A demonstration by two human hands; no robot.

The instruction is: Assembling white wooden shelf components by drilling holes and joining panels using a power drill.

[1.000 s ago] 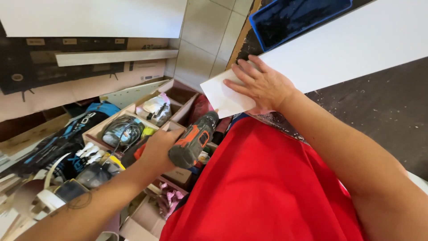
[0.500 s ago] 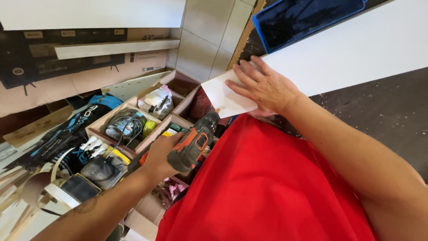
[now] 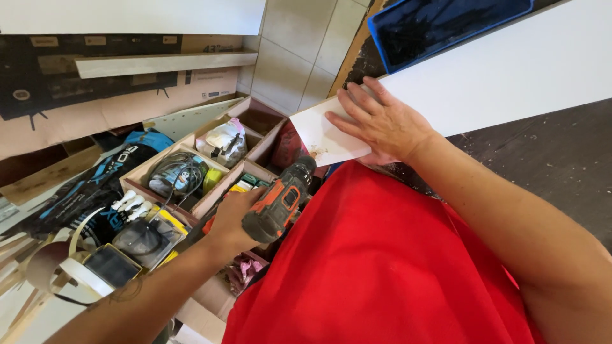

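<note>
My left hand (image 3: 231, 220) grips an orange and black cordless drill (image 3: 278, 200) by its handle, its nose pointing up toward the end of a long white board (image 3: 484, 79). My right hand (image 3: 382, 124) lies flat, fingers spread, on the near end of that board, pressing it down on the dark worktop (image 3: 542, 153). My red shirt (image 3: 376, 267) fills the lower middle and hides what lies under it.
A wooden compartment box (image 3: 210, 162) below the drill holds a white bag (image 3: 220, 143), coiled cables (image 3: 175, 175) and small parts. A blue bin (image 3: 440, 25) stands behind the board. A dark tool bag (image 3: 95, 188), a roll of edge tape (image 3: 60, 271) and a tiled wall (image 3: 299, 44) lie at left.
The view has closed in slightly. My left hand has brought the drill up and nearer to the board's end. My right hand stays flat on the board.
</note>
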